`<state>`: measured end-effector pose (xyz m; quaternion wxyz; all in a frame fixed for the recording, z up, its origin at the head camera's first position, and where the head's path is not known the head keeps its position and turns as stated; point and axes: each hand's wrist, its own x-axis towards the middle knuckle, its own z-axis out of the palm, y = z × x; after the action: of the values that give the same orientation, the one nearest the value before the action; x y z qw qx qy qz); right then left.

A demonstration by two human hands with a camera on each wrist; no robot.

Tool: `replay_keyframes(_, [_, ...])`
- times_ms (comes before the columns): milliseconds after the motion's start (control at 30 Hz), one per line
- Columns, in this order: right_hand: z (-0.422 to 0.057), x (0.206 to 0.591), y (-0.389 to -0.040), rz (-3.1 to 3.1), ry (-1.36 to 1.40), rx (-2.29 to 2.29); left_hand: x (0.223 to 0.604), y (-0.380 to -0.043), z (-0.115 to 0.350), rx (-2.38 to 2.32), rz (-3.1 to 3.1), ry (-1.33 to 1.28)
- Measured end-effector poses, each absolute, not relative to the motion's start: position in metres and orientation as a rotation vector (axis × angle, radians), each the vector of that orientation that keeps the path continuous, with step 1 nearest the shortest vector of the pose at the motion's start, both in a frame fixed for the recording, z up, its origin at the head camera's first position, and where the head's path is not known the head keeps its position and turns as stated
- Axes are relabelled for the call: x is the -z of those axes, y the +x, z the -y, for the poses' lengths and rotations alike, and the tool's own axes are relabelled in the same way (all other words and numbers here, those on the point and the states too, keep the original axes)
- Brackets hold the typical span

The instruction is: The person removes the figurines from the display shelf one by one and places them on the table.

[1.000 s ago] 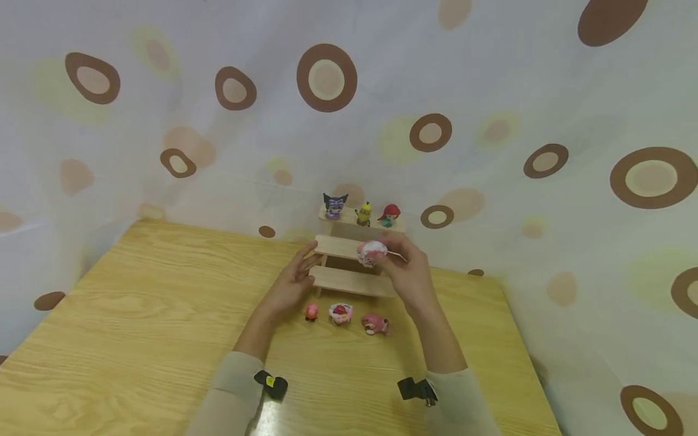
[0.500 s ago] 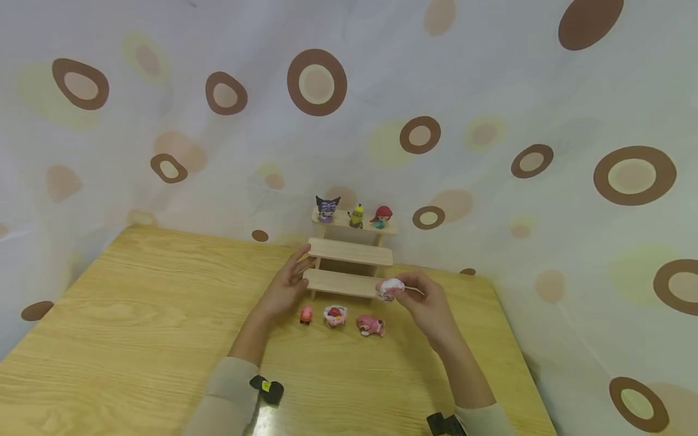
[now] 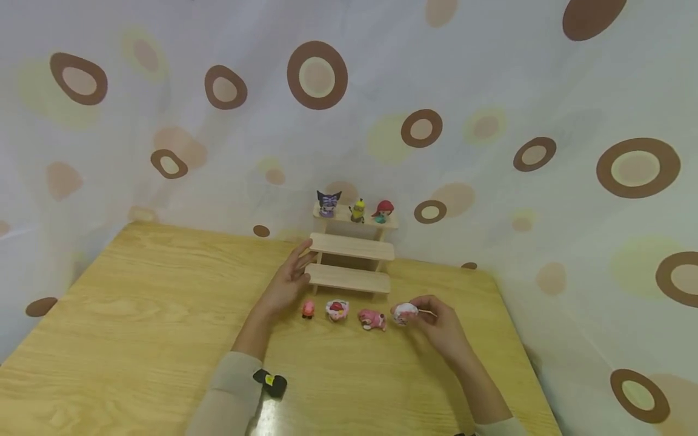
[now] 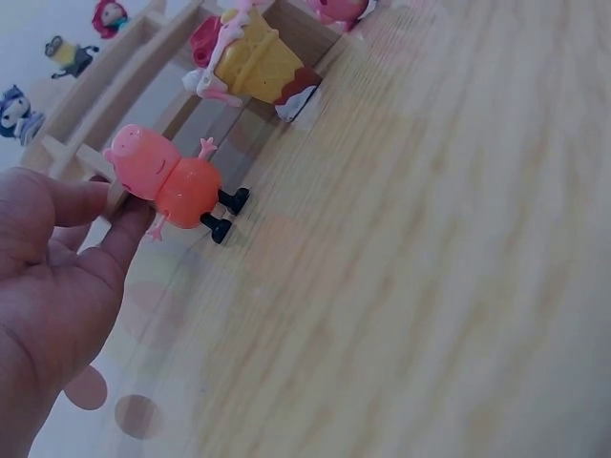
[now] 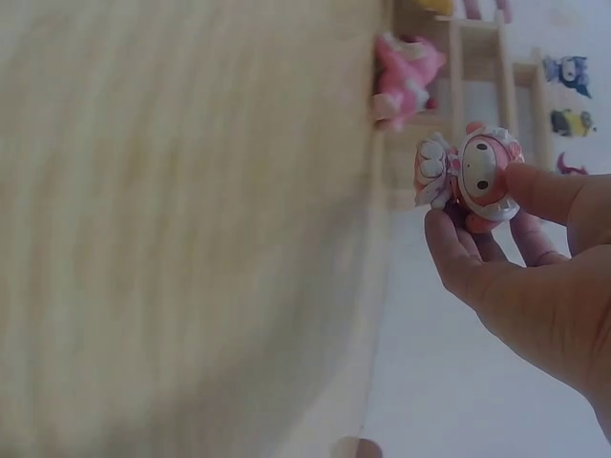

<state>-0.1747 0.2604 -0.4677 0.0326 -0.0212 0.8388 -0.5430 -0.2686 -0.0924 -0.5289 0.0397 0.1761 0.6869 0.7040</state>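
Note:
In the head view, my right hand [image 3: 444, 330] pinches a pink-and-white hooded figurine [image 5: 482, 176] between thumb and fingers, low over the table and right of the pink bear figurine [image 3: 372, 320]. My left hand [image 3: 285, 284] grips the left end of a three-step wooden display stand [image 3: 349, 277], fingers at the middle step and thumb at the bottom one. Close to that hand stands a pink pig figurine [image 4: 162, 181] in an orange-red outfit with black shoes. Beside the pig is an ice-cream-cone toy [image 4: 263, 62] with a pink and white top.
On the top step stand a purple figurine [image 3: 328, 204] with black pointed ears, a yellow minion [image 3: 357, 211] and a red-haired figurine [image 3: 384, 211]. A patterned cloth [image 3: 349, 145] hangs behind the wooden table [image 3: 163, 315].
My right hand has carried the hooded figurine from in front of the middle step down and right, to beside the bear figurine. My left hand stays at the stand's left end.

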Motion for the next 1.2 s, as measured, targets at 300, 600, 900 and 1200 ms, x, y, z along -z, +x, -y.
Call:
replay_keyframes(300, [-0.275, 0.485, -0.168, -2.538, -0.052, 1.698, 0.530, -0.271, 0.091, -2.178, -2.089, 0.589])
replay_keyframes(600, [-0.278, 0.492, -0.168, -2.525, -0.080, 1.707, 0.529, -0.270, 0.091, -2.186, -2.082, 0.551])
replay_keyframes(900, [-0.278, 0.481, -0.172, -2.605, -0.112, 1.622, 0.530, -0.271, 0.091, -2.185, -2.085, 0.571])
replay_keyframes(1200, [-0.275, 0.450, -0.189, -2.678, -0.108, 1.599, 0.529, -0.269, 0.092, -2.170, -2.083, 0.550])
